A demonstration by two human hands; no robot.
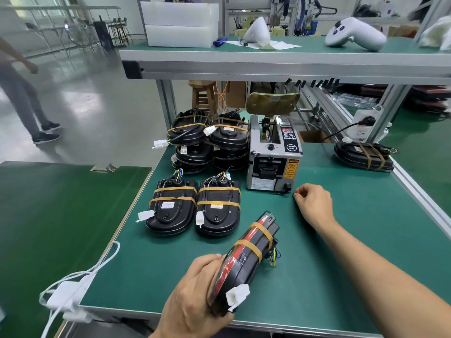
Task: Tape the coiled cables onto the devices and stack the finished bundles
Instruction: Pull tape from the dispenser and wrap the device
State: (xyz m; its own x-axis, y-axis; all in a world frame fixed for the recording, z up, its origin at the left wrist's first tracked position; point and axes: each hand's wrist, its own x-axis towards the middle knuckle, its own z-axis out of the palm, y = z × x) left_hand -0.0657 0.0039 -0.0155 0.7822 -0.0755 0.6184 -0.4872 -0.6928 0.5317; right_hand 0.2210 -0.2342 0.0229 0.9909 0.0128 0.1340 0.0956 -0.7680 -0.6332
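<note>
Your left hand (192,296) grips a taped bundle (244,262); your right hand (313,203), loosely curled, holds nothing beside the tape dispenser (273,157). Stack it next.

I note my left hand (195,296) low and near, fingers curled in a grip; my right hand (313,202) reaches forward, forearm extended, fingers loosely curled, holding nothing
</note>
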